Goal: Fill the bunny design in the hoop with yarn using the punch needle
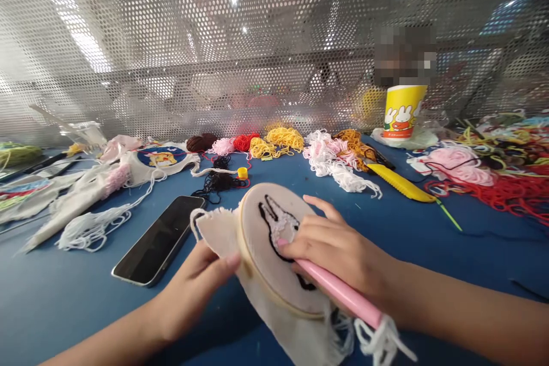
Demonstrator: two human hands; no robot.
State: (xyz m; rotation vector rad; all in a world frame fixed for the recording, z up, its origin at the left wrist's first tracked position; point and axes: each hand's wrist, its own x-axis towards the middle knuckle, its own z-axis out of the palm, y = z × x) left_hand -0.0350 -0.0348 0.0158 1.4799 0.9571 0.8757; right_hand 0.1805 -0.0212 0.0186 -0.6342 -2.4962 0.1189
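My left hand (199, 286) grips the left edge of a round embroidery hoop (246, 240), thumb on the cloth near the rim. Stretched in the hoop is white cloth (261, 274) with a black-outlined rabbit partly filled in with white loops. Loose cloth hangs below and to the left of the hoop. Closed around a pink punch needle (343, 291), my right hand (338, 246) rests against the hooped cloth over the rabbit. The punch needle's tip is hidden by my fingers. White yarn (384, 343) trails from its lower end.
A phone (158, 240) lies left of the hoop. Behind are yarn bundles (283, 140), a yellow cap (242, 173) and a yellow cutter (401, 183). A paper cup (403, 114) stands at the back right before a perforated metal screen (257, 40). Other embroidered cloth (165, 163) lies left.
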